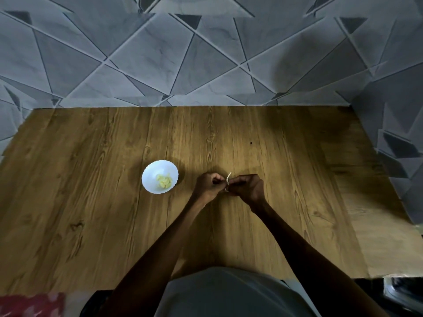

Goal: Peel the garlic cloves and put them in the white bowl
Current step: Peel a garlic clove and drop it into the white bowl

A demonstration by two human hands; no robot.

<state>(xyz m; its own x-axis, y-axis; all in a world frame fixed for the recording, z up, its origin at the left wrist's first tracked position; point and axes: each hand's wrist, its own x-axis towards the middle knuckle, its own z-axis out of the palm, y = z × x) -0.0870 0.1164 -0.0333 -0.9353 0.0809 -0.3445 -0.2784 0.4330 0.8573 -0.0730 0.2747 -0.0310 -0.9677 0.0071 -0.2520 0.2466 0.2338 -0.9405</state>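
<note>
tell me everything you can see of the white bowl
The white bowl is small, round and glossy, like ceramic or plastic, with a faintly wavy rim. It stands upright on the wooden table, holding a few pale yellow peeled cloves at its bottom. Nothing else touches it: the left hand and right hand pinch a garlic clove off to its right.

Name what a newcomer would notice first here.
Both hands meet mid-table: the left hand and right hand pinch a garlic clove between them, a pale strip of skin sticking up. Just to their left sits the white bowl with several peeled cloves inside, bright against the wooden table.
</note>
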